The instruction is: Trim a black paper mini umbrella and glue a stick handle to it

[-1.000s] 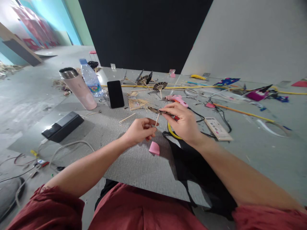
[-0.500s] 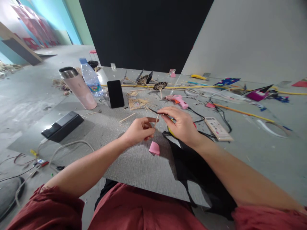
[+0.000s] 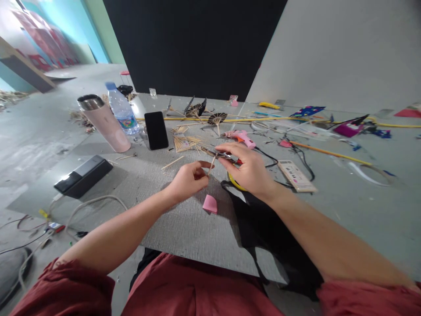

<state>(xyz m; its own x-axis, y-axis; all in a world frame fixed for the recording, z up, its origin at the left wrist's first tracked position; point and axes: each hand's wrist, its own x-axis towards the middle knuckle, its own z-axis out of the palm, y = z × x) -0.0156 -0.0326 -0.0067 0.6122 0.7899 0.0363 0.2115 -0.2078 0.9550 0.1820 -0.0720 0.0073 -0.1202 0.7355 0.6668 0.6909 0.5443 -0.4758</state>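
Observation:
My left hand [image 3: 189,180] pinches a thin wooden stick [image 3: 212,164] that slants up between the two hands. Closed around a pair of scissors is my right hand [image 3: 250,169]; part of a yellow handle [image 3: 236,183] shows under the palm. The scissors' metal blades [image 3: 209,152] point left and meet the upper end of the stick; whether they press on it I cannot tell. Below the hands lies a small pink piece [image 3: 209,204]. Behind them several thin sticks [image 3: 186,142] are spread near a pink glue gun [image 3: 241,137].
A pink tumbler [image 3: 107,125], a water bottle [image 3: 122,109], a phone [image 3: 156,131] and a black box-shaped device [image 3: 83,175] stand at left. Small dark fan-shaped pieces [image 3: 217,118] are at the back. Black cloth [image 3: 263,232] lies under my right forearm; a flat package [image 3: 297,175] sits right.
The scissors' blades look more spread apart around the stick's top. Both hands keep their holds, and the whole view has shifted slightly.

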